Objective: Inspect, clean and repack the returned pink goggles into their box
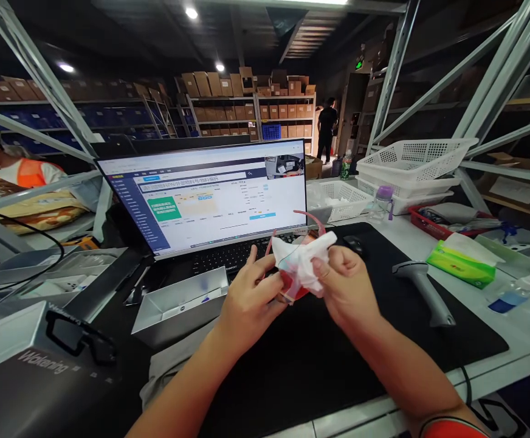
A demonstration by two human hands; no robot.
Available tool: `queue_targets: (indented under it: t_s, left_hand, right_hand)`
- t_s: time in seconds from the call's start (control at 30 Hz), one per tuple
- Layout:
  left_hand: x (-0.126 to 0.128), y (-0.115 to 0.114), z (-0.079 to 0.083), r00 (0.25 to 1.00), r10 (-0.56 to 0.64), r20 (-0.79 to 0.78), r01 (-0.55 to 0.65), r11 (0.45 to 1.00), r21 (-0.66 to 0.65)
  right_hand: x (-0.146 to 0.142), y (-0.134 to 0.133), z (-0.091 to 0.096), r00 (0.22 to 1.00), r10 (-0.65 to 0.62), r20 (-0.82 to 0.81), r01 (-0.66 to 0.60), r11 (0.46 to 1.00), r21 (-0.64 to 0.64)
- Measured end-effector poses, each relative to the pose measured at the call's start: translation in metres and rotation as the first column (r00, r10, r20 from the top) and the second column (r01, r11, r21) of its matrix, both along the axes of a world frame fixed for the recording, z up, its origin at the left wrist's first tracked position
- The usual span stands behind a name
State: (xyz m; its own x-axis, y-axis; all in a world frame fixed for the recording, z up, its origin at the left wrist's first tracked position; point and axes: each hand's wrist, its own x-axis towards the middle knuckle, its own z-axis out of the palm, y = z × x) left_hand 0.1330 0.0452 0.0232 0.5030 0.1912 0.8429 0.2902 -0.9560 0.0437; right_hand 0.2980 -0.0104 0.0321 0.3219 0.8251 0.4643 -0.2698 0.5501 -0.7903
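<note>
Red glasses [295, 286] pinched between both hands, white cloth [304, 258] over lens.

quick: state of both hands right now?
left hand: closed, holding the red glasses.
right hand: closed, holding the white cloth against the glasses.

One laptop [210, 194]. In front of it: one pair of red glasses [292, 291], one white cloth [306, 261]. To its right: one barcode scanner [422, 286], two small bottles [382, 204] [513, 296].
</note>
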Motion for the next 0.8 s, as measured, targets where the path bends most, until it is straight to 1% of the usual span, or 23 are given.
queue_targets:
  t_s: [0.03,0.07,0.13,0.17,0.23,0.27,0.3,0.33,0.37,0.4,0.47,0.5,0.53,0.63,0.8]
  left_hand:
    - [-0.002,0.000,0.002,0.999,-0.017,-0.030,0.017,1.000,0.006]
    - [-0.003,0.000,0.004,0.998,-0.035,-0.055,0.035,0.999,0.004]
    - [-0.007,0.002,0.006,0.994,-0.055,-0.092,0.052,0.998,-0.031]
    - [-0.008,0.004,0.006,0.993,-0.053,-0.110,0.047,0.997,-0.059]
    - [-0.010,0.008,0.007,0.989,-0.041,-0.143,0.024,0.992,-0.121]
    - [-0.012,0.010,0.007,0.987,-0.038,-0.155,0.013,0.988,-0.157]
    - [-0.013,0.012,0.008,0.986,-0.041,-0.160,0.010,0.982,-0.189]
    - [-0.014,0.013,0.008,0.987,-0.051,-0.155,0.017,0.977,-0.214]
    - [-0.015,0.013,0.009,0.988,-0.064,-0.143,0.030,0.973,-0.228]
    - [-0.016,0.014,0.010,0.988,-0.078,-0.135,0.045,0.972,-0.232]
    - [-0.017,0.014,0.011,0.985,-0.108,-0.137,0.077,0.975,-0.209]
    - [-0.018,0.013,0.011,0.981,-0.125,-0.148,0.095,0.977,-0.192]
    - [-0.019,0.013,0.011,0.977,-0.140,-0.161,0.112,0.978,-0.177]
    - [-0.020,0.012,0.010,0.965,-0.180,-0.192,0.151,0.976,-0.157]
    - [-0.023,0.011,0.012,0.954,-0.205,-0.218,0.170,0.971,-0.171]
  right_hand:
    - [0.008,0.001,0.006,0.996,0.057,-0.072,-0.059,0.998,-0.029]
    - [0.016,0.002,0.012,0.988,0.086,-0.124,-0.093,0.995,-0.048]
    - [0.030,0.006,0.017,0.982,0.127,-0.137,-0.140,0.986,-0.088]
    - [0.037,0.008,0.019,0.982,0.158,-0.099,-0.170,0.978,-0.120]
    - [0.053,0.012,0.020,0.975,0.219,0.031,-0.208,0.956,-0.205]
    - [0.062,0.013,0.020,0.968,0.228,0.101,-0.198,0.950,-0.243]
    - [0.073,0.014,0.020,0.965,0.207,0.163,-0.159,0.951,-0.266]
    - [0.084,0.014,0.020,0.967,0.145,0.209,-0.086,0.959,-0.268]
    - [0.096,0.013,0.021,0.971,0.044,0.236,0.017,0.968,-0.250]
    - [0.106,0.013,0.021,0.964,-0.079,0.254,0.137,0.966,-0.220]
    - [0.125,0.010,0.022,0.907,-0.312,0.282,0.362,0.921,-0.147]
    - [0.131,0.009,0.023,0.871,-0.393,0.294,0.439,0.892,-0.110]
    - [0.136,0.008,0.023,0.842,-0.446,0.304,0.490,0.868,-0.082]
    - [0.140,0.005,0.023,0.798,-0.505,0.330,0.547,0.836,-0.045]
    - [0.131,-0.001,0.026,0.738,-0.537,0.408,0.591,0.807,-0.006]
